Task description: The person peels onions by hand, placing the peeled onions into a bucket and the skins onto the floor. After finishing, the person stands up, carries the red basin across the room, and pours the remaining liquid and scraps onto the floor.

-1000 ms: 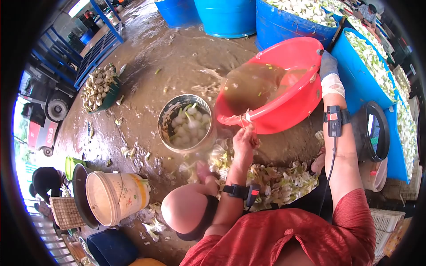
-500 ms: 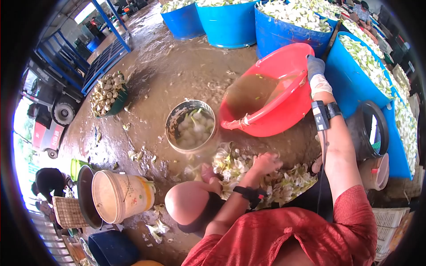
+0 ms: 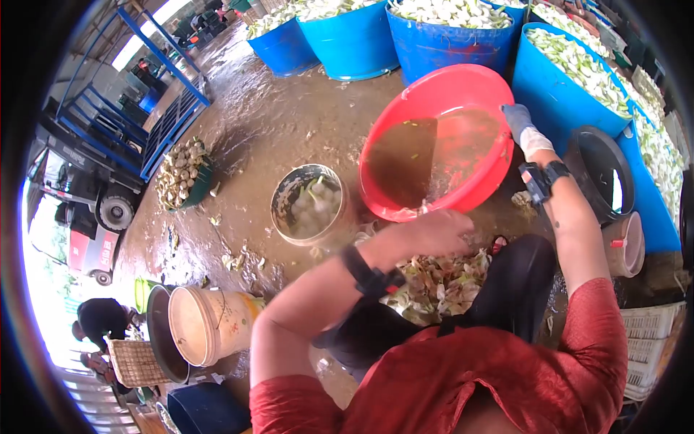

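A big red basin [image 3: 473, 155] of murky brown water leans at a tilt on the wet floor. My right hand [image 3: 518, 123], in a grey glove with a white wrap at the wrist, is closed on its right rim. Just below the basin's near rim is my bare left hand [image 3: 437, 233], above a heap of peels [image 3: 441, 282] between my legs; motion smears its fingers. Left of the basin stands a pail [image 3: 336, 224] holding pale bulbs [image 3: 314, 210] in cloudy water.
Blue tubs [image 3: 452, 50] heaped with white-green pieces line the back and right. A basket of bulbs [image 3: 181, 173] sits at left. Lower left are a cream bucket [image 3: 189, 325], a wicker basket [image 3: 137, 362] and a bent-over person [image 3: 101, 318]. A black tub [image 3: 600, 166] stands at right.
My left hand has risen from the peels towards the basin's near rim. The basin, still held by my right hand, has shifted and turned its opening more towards me. My knees have moved.
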`<state>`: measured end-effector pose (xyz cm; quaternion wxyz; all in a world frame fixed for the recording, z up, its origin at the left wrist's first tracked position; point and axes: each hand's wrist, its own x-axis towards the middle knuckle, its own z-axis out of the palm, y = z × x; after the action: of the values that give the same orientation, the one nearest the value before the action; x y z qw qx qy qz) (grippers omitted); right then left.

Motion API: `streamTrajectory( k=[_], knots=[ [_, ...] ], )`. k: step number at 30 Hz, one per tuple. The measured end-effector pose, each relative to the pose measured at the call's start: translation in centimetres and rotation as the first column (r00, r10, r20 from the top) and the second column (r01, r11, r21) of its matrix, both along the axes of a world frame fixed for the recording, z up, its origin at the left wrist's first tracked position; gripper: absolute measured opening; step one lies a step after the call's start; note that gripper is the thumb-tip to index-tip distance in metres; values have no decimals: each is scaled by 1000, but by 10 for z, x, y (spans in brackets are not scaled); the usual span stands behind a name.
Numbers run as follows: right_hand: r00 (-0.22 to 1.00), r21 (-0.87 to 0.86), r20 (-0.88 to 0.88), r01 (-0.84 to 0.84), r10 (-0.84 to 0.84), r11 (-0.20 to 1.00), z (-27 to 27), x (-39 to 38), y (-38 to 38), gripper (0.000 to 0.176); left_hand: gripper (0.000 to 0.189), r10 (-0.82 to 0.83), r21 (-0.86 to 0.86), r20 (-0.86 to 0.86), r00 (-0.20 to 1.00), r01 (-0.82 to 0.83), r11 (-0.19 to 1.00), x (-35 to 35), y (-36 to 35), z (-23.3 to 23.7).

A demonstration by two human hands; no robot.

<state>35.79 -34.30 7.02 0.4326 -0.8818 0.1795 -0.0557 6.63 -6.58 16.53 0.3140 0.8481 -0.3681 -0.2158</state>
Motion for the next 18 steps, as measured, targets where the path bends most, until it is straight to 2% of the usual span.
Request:
streamTrajectory(
  k=[1, 2, 3, 4, 5, 6, 7, 9, 10, 11, 12, 13, 14, 15, 16, 17, 18],
  knots=[
    [999, 37, -13, 33, -32, 999, -9, -4, -12, 43, 38, 27, 20, -34, 999, -27, 999, 20, 12, -8],
    [997, -73, -49, 49, -53, 996, -19, -3, -29, 42, 38, 53, 40, -66, 996, -51, 998, 40, 25, -18],
    [998, -83, -51, 28, -32, 996, -29, -6, -44, 40, 35, 159, 69, -132, 978, -151, 986, 59, 40, -29],
    [994, 21, -73, 84, -82, 996, -46, -7, -60, 35, 31, 262, 105, -197, 945, -245, 964, 75, 55, -42],
    [995, 167, -48, 94, -87, 982, -73, -2, -83, 29, 34, 433, 130, -320, 843, -413, 901, 92, 71, -61],
    [997, 323, -13, 75, -75, 943, -76, -17, -89, 24, 37, 580, 179, -428, 693, -564, 806, 108, 85, -80],
    [997, 397, 0, 65, -71, 916, -81, -28, -96, 22, 37, 578, 187, -440, 687, -560, 807, 121, 95, -101],
    [995, 542, 24, 64, -92, 838, -91, -45, -105, 26, 27, 799, 145, -369, 475, -820, 554, 142, 111, -134],
    [998, 485, 29, 42, -64, 874, -133, -34, -141, 27, 27, 801, 154, -375, 466, -821, 550, 149, 112, -141],
    [992, 477, -88, 119, -87, 871, -121, -48, -135, 31, 32, 826, 137, -392, 404, -862, 487, 152, 111, -147],
    [984, 459, -128, 170, -124, 872, -115, -59, -130, 33, 38, 848, 124, -409, 337, -900, 418, 158, 111, -156],
    [987, 532, -84, 159, -135, 832, -128, -63, -135, 27, 50, 933, 284, -202, 298, -894, 347, 170, 113, -192],
    [989, 542, -101, 148, -110, 827, -134, -68, -141, 28, 50, 937, 307, -206, 283, -890, 337, 177, 114, -209],
    [996, 455, -61, 85, -65, 887, -150, -72, -153, 28, 48, 941, 238, -246, 233, -927, 292, 180, 114, -227],
    [984, 548, -139, 168, -108, 820, -149, -76, -148, 28, 45, 939, 180, -292, 182, -954, 241, 180, 114, -248],
    [971, 589, -197, 225, -133, 776, -148, -78, -144, 29, 45, 936, 230, -309, 168, -942, 245, 183, 118, -270],
    [952, 616, -259, 294, -165, 731, -145, -86, -140, 30, 43, 933, 175, -336, 131, -964, 199, 183, 124, -296]
  ],
)
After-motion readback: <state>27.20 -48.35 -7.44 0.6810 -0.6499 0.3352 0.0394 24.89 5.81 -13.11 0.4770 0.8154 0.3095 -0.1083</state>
